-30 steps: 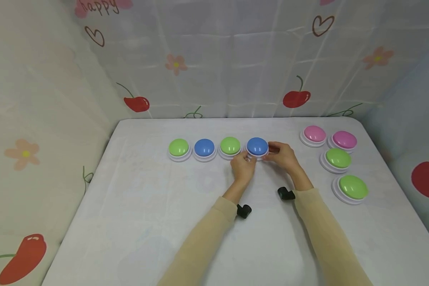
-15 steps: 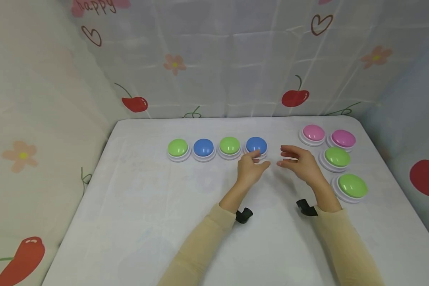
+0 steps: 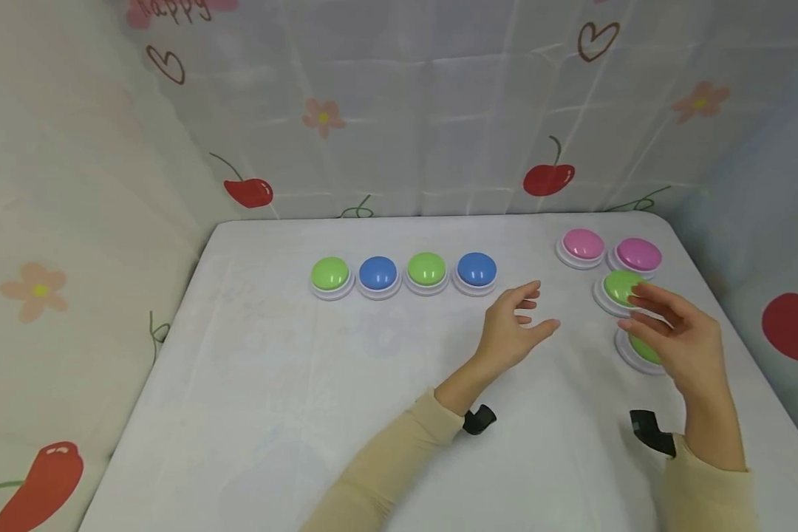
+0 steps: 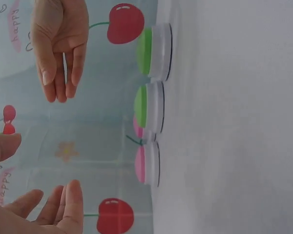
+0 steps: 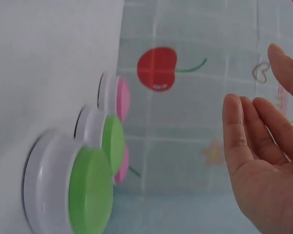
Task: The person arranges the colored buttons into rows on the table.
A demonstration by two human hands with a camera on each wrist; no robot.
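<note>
Since the earlier head frames, both hands have moved rightward from the end blue button [image 3: 476, 267]. In the head view, it ends a row, with two green buttons [image 3: 427, 268] [image 3: 329, 273] and another blue button [image 3: 378, 273] to its left; the far edge of the worktop [image 3: 306, 414] runs behind it. Just right of it and nearer, the left hand [image 3: 510, 329] is released; well to its right, the right hand [image 3: 688, 336] overlaps green buttons [image 3: 617, 287], a wide gap between the hands. In the left wrist view, both hands grasp nothing. In the right wrist view, the right hand's fingers are loose, well apart from any button.
</note>
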